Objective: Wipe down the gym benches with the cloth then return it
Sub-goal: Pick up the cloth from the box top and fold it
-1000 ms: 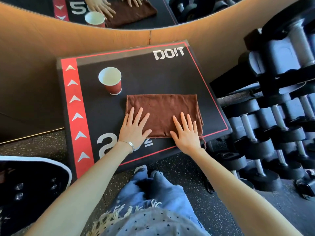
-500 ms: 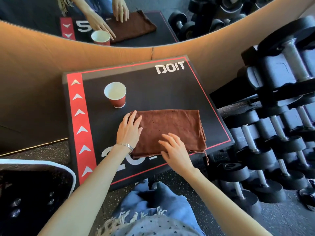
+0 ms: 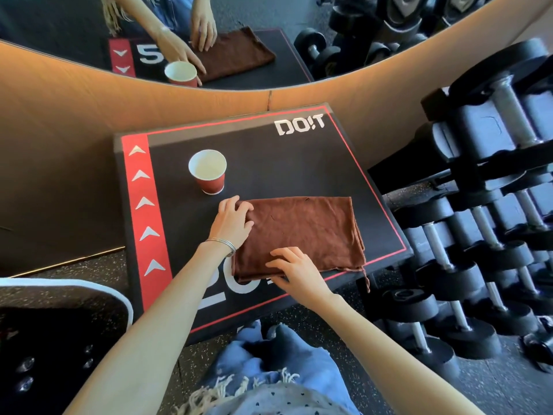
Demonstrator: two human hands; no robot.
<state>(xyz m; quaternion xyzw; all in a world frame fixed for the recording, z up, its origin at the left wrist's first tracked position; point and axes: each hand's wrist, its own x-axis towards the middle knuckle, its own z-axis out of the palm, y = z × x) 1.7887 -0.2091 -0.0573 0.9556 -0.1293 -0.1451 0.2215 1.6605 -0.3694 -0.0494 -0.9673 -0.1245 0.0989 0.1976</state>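
On the black surface (image 3: 299, 163) in front of the person, the brown cloth (image 3: 305, 232) lies folded flat, on the near right part of the top. Its long axis runs left to right across the surface, slightly skewed. The loose stacked edges face right, toward the dumbbell rack (image 3: 478, 205), and a frayed thread hangs off the near right corner over the surface's edge.

The left hand (image 3: 232, 224) sits at the cloth's left end with its fingers (image 3: 239, 206) curled over the far left corner, gripping it. The right hand (image 3: 299, 271) is arched over the near edge – fingertips on top, thumb seemingly tucked under – so it looks like a pinch, though the thumb's contact is partly hidden.

The main risk is the paper cup (image 3: 209, 175), which stands just beyond the left hand; a careless lift or sweep to that side could tip it – whether it holds liquid I cannot tell. Lifting by one edge alone would probably let the folds drop open and make the cloth trail.
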